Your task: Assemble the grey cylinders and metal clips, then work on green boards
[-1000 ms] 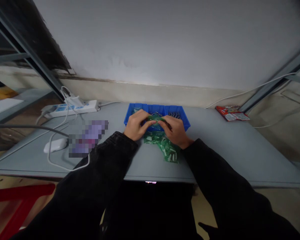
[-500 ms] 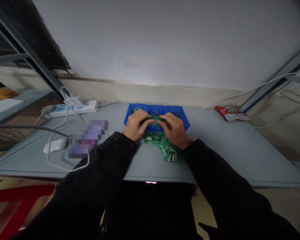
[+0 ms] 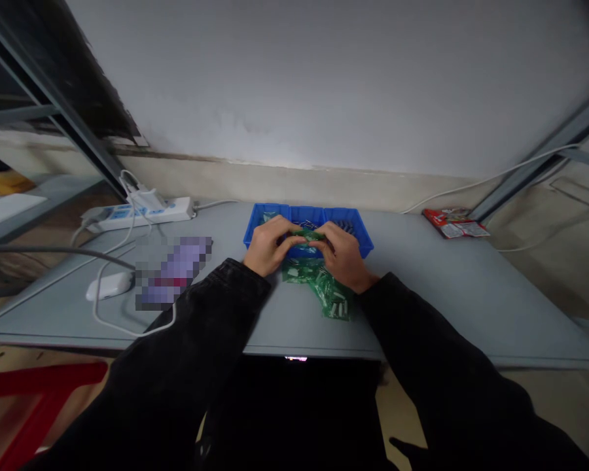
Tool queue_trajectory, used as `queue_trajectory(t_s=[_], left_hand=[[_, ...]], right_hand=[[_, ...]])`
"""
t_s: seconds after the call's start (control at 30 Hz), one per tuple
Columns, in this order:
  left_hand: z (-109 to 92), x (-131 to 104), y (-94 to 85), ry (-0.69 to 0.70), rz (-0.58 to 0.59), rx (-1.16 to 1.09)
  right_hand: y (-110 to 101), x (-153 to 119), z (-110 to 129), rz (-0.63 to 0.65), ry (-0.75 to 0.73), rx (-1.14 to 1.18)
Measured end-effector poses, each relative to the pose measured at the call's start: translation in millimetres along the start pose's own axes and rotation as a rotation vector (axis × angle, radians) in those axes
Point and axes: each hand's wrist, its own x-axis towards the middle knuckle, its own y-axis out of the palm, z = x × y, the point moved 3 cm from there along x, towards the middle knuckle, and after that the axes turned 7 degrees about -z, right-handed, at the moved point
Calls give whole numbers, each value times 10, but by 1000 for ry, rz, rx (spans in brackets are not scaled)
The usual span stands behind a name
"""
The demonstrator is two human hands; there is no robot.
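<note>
Between my two hands, over the front of a blue divided bin, a small green plastic bag is pinched at its edges. My left hand grips its left side with thumb and fingers, and my right hand grips the right side. Metal screw-like parts lie in the middle compartment of the blue bin; other small parts fill the right one, and a clear packet sits in the left. Below my hands on the table rest more green bags with pale, short cylindrical pieces inside.
To the left are a power strip with plugs and cables, a white earbud case and a blurred-out phone-like object. A red snack packet lies at the right rear of the grey table. A wall stands behind.
Both hands stay over the bin with the green bag. Its top edge looks slightly more bunched, and the fingers have shifted a little; the rest looks the same.
</note>
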Motion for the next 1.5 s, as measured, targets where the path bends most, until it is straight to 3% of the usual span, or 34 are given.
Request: queue_trajectory(t_s=[0.17, 0.3, 0.5, 0.67, 0.9, 1.2, 1.5], left_hand=[[47, -34, 16, -95, 4, -6], [89, -65, 17, -196, -109, -54], [48, -47, 7, -151, -108, -5], [59, -48, -14, -193, -97, -23], [43, -10, -24, -38, -72, 43], [47, 4, -46, 8, -60, 57], [28, 13, -50, -22, -77, 87]], right_hand=[[-15, -27, -37, -92, 175, 85], [-34, -18, -7, -129, 206, 130], [-121, 61, 106, -102, 102, 22], [-134, 60, 75, -118, 116, -7], [-91, 38, -18, -134, 176, -48], [-89, 35, -26, -96, 200, -40], [-93, 60, 28, -80, 211, 25]])
